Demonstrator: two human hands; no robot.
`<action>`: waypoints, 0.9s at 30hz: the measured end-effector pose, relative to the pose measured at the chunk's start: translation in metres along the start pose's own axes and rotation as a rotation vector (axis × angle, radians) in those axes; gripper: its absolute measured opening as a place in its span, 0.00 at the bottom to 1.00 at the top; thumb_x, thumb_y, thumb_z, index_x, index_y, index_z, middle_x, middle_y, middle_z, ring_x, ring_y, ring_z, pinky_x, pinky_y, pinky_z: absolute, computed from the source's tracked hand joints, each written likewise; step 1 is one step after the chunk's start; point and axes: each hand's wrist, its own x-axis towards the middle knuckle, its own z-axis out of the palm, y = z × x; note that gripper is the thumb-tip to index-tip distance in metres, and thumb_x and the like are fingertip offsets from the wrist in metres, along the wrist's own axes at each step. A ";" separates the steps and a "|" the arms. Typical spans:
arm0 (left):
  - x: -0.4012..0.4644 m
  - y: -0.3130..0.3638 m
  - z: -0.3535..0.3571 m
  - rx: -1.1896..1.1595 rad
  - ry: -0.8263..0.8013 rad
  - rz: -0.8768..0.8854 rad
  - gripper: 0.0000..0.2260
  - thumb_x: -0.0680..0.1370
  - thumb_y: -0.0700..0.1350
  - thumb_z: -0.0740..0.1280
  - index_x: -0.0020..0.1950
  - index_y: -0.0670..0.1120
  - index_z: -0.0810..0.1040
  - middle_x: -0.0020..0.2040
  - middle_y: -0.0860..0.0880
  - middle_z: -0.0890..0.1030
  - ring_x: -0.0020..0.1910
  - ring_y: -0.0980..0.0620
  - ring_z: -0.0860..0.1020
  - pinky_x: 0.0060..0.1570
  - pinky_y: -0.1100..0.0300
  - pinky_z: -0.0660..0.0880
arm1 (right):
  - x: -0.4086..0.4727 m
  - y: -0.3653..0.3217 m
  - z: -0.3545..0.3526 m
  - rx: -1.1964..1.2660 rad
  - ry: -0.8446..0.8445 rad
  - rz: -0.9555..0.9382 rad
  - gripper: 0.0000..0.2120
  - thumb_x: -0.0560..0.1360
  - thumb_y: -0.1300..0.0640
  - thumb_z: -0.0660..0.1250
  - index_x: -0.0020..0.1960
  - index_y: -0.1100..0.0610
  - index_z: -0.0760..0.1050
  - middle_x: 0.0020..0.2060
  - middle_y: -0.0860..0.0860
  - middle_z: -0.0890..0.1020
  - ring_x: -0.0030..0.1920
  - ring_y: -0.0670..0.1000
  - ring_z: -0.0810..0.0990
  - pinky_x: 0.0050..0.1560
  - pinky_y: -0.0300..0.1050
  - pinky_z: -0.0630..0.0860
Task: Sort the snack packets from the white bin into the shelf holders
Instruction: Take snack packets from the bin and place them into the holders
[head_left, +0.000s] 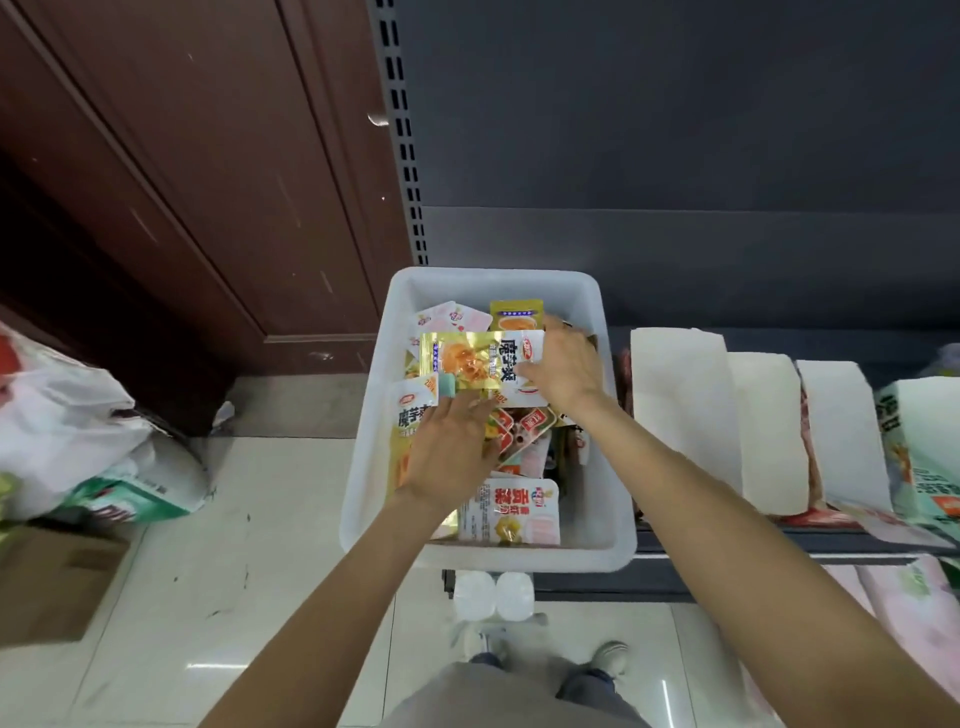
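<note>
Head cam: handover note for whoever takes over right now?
Right hand pinches the gold-and-white packet by its right end, above the white bin.
Left hand reaches in, fingers on the packet's lower edge; grip unclear.
Bin holds many mixed packets.
White shelf holders stand to the bin's right; contents hard to see.
Left: place this packet, then sort the rest.

The white bin (488, 551) is open from above, but loose snack packets (511, 512) crowd its floor, leaving bare bottom only along the right wall and near corner. Right of it, white shelf holders (680, 410) stand side by side with open tops. Left, bare floor (249, 519) runs to a heap of bags (78, 415).
</note>
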 end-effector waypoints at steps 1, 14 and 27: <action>0.001 -0.003 -0.001 -0.032 -0.001 0.012 0.21 0.80 0.52 0.59 0.73 0.51 0.65 0.71 0.51 0.67 0.69 0.50 0.66 0.67 0.56 0.64 | -0.002 -0.001 -0.002 0.111 0.012 0.029 0.21 0.72 0.54 0.72 0.62 0.57 0.73 0.56 0.54 0.81 0.56 0.55 0.78 0.53 0.48 0.75; 0.013 0.029 -0.076 -0.548 0.206 0.249 0.22 0.74 0.53 0.69 0.67 0.55 0.70 0.64 0.56 0.73 0.62 0.59 0.69 0.62 0.61 0.66 | -0.100 0.036 -0.105 0.764 0.109 -0.128 0.09 0.75 0.59 0.68 0.37 0.50 0.80 0.35 0.49 0.82 0.36 0.47 0.80 0.37 0.43 0.80; 0.074 0.194 -0.056 -0.601 -0.067 0.642 0.09 0.71 0.52 0.70 0.50 0.55 0.79 0.43 0.57 0.83 0.42 0.55 0.79 0.45 0.54 0.75 | -0.177 0.162 -0.173 0.717 0.423 0.106 0.07 0.74 0.51 0.66 0.46 0.53 0.81 0.39 0.46 0.84 0.39 0.45 0.81 0.36 0.39 0.78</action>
